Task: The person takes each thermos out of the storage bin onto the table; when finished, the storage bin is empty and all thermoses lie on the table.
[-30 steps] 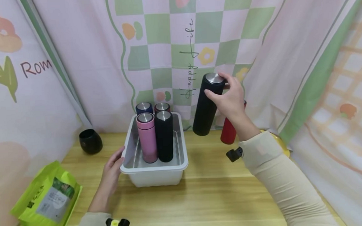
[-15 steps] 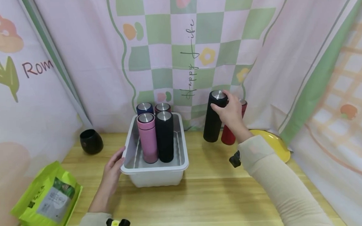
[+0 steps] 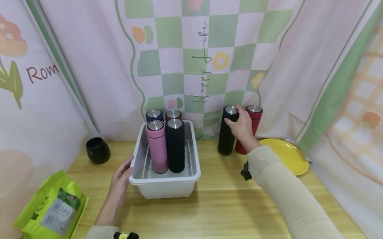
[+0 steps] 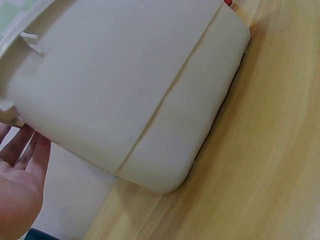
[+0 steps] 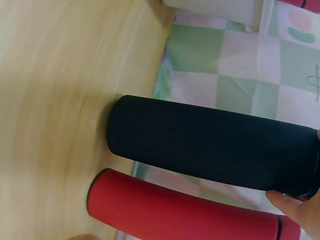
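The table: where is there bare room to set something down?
Bare table lies in front of the tub, and between tub and held bottle. Crowded: right rear, where that bottle, the red bottle, right hand and plate bunch together.

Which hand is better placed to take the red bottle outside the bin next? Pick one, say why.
Right, probably: the right hand is beside the red bottle, though it must first release the black bottle it grips. The left hand is farther off, touching the bin.

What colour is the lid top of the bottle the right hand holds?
Silver: the lid top shows best in the head view.
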A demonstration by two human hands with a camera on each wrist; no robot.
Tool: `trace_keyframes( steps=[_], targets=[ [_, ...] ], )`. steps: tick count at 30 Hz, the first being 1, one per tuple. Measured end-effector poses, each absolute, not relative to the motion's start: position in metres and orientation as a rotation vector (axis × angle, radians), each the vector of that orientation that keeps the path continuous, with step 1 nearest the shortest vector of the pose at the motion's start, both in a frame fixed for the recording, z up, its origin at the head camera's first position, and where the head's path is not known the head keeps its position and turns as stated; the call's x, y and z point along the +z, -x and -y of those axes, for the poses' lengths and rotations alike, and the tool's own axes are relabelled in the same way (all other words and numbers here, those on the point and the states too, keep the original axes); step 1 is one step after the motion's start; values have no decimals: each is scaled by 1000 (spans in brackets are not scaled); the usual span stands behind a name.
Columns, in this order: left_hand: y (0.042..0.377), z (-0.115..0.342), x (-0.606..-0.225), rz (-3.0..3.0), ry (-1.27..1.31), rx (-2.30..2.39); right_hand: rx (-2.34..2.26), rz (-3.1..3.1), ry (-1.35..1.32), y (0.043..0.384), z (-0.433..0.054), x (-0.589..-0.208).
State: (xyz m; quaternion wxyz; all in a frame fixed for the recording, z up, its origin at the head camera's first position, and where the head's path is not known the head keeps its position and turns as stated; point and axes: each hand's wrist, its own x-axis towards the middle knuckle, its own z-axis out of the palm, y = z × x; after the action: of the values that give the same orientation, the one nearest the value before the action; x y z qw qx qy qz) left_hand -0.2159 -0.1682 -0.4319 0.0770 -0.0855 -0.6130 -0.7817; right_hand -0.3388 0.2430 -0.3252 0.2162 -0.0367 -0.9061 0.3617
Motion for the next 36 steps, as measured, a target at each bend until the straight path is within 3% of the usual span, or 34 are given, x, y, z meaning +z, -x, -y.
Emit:
trace_keyframes(
  steps=[25, 36],
  targets=[
    [216, 168, -431, 1849, 200, -2361, 1027, 2666, 124, 346, -249, -323],
    [215, 167, -432, 1845, 225, -2358, 921, 2577, -53, 331, -232, -295]
  ],
)
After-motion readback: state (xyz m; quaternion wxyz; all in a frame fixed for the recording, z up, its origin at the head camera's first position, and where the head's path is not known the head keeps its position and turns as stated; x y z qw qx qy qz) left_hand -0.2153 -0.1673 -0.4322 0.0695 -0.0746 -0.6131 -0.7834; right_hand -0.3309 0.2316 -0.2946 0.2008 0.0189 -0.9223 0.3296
